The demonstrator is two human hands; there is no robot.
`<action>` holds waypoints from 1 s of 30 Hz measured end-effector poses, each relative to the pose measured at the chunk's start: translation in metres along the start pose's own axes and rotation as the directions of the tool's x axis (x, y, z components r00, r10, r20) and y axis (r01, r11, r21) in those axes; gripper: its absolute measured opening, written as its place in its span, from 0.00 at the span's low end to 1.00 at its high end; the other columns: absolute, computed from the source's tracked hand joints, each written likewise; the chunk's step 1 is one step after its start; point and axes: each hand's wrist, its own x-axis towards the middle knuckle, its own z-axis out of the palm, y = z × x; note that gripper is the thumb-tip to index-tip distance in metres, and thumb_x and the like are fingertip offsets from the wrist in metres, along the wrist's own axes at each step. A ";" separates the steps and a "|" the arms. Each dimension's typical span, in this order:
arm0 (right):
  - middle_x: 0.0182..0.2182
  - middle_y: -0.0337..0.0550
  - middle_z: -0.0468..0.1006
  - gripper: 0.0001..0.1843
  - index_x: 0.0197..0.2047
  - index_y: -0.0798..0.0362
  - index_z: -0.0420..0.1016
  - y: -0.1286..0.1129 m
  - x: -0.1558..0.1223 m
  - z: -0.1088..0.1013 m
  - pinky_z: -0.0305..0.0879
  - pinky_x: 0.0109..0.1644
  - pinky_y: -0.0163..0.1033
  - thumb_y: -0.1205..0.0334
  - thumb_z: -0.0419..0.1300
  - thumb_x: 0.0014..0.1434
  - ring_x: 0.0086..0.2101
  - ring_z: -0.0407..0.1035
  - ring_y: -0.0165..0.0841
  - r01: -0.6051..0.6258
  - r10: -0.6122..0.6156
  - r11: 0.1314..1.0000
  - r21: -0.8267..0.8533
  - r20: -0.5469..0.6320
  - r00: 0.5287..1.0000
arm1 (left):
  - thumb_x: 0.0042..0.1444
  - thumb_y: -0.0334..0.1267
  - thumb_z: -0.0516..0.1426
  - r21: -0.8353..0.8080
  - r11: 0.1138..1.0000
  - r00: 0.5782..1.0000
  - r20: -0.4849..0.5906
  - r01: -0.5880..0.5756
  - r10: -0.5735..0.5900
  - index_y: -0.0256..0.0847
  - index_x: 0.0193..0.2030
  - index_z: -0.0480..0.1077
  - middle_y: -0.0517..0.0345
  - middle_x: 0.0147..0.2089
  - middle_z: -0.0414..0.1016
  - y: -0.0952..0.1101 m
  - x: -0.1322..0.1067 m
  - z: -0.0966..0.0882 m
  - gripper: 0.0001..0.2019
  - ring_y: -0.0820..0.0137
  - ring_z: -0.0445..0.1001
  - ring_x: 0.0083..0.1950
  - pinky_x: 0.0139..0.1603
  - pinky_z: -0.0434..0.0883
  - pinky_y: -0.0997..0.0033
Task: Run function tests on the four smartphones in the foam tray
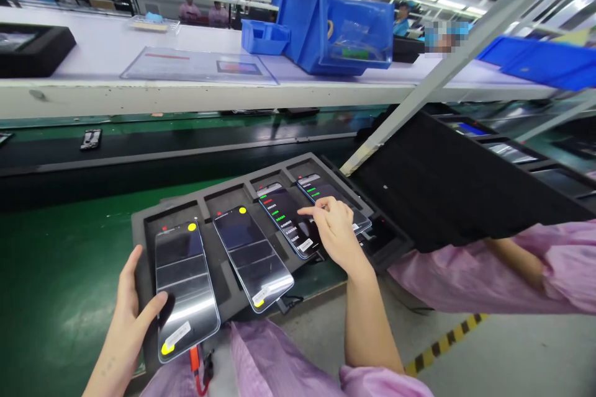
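A black foam tray (149,223) with several slots rests on the green workbench. Several phones stand tilted in it. My left hand (130,310) grips the tray's near left edge, its thumb lying on the dark screen of the leftmost phone (186,288). A second phone (251,257) with a dark screen sits beside it. My right hand (335,229) hovers over the two lit phones, index finger stretched out and touching the screen of the third phone (288,220), which shows green and white text. The fourth phone (326,192) is partly hidden behind that hand.
A large black tray (442,186) tilts up at the right, held by another person's pink sleeve (512,273). A dark conveyor belt (186,149) runs behind, carrying a small part (90,138). Blue bins (335,31) sit on the white shelf above. A slanted metal post (419,93) crosses the right.
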 end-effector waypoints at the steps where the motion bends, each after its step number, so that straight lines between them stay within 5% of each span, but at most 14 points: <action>1: 0.35 0.41 0.66 0.25 0.38 0.42 0.77 0.001 -0.004 -0.001 0.51 0.54 0.49 0.57 0.38 0.64 0.39 0.62 0.34 0.026 -0.026 0.999 0.036 0.008 1.000 | 0.46 0.45 0.57 -0.001 1.000 1.000 -0.005 0.003 -0.003 0.55 0.64 0.48 0.64 0.68 0.47 -0.001 0.000 0.000 0.37 0.56 0.50 0.66 0.67 0.42 0.54; 6: 0.33 0.40 0.66 0.24 0.36 0.43 0.78 0.004 -0.014 -0.004 0.51 0.54 0.48 0.58 0.39 0.64 0.38 0.62 0.33 0.078 -0.083 0.994 0.079 0.055 0.995 | 0.45 0.45 0.58 -0.020 1.000 1.000 -0.003 -0.018 0.018 0.56 0.64 0.48 0.67 0.69 0.46 -0.004 0.002 -0.001 0.39 0.59 0.49 0.67 0.68 0.41 0.59; 13: 0.34 0.43 0.68 0.26 0.31 0.45 0.79 0.041 -0.003 -0.022 0.50 0.53 0.52 0.58 0.39 0.62 0.40 0.62 0.37 -0.115 0.094 0.988 -0.101 -0.189 0.977 | 0.48 0.49 0.57 -0.009 0.999 0.999 0.021 0.040 -0.039 0.59 0.64 0.45 0.66 0.70 0.42 0.000 0.000 -0.001 0.37 0.58 0.49 0.67 0.67 0.40 0.54; 18: 0.34 0.44 0.70 0.24 0.31 0.44 0.79 0.069 0.027 -0.027 0.52 0.51 0.54 0.55 0.41 0.61 0.40 0.62 0.39 -0.212 0.206 0.966 -0.148 -0.055 0.977 | 0.51 0.50 0.55 0.043 0.999 0.999 0.045 0.015 -0.017 0.62 0.64 0.44 0.68 0.70 0.41 -0.001 0.002 -0.003 0.35 0.59 0.43 0.69 0.67 0.43 0.54; 24: 0.36 0.45 0.70 0.25 0.35 0.44 0.79 0.074 0.064 -0.024 0.53 0.51 0.53 0.55 0.39 0.62 0.43 0.62 0.41 -0.211 0.222 0.957 -0.198 0.035 0.974 | 0.51 0.49 0.54 0.029 1.000 1.000 0.030 -0.004 0.003 0.63 0.63 0.46 0.71 0.69 0.43 -0.003 0.004 -0.002 0.33 0.60 0.44 0.69 0.67 0.43 0.57; 30: 0.35 0.42 0.69 0.27 0.34 0.45 0.79 0.073 0.036 -0.029 0.54 0.53 0.48 0.55 0.38 0.63 0.40 0.64 0.34 -0.136 0.128 0.989 -0.063 -0.117 0.985 | 0.52 0.50 0.53 0.003 0.999 0.999 -0.014 -0.039 0.039 0.60 0.64 0.45 0.67 0.69 0.45 -0.004 0.003 0.002 0.33 0.61 0.43 0.69 0.68 0.42 0.56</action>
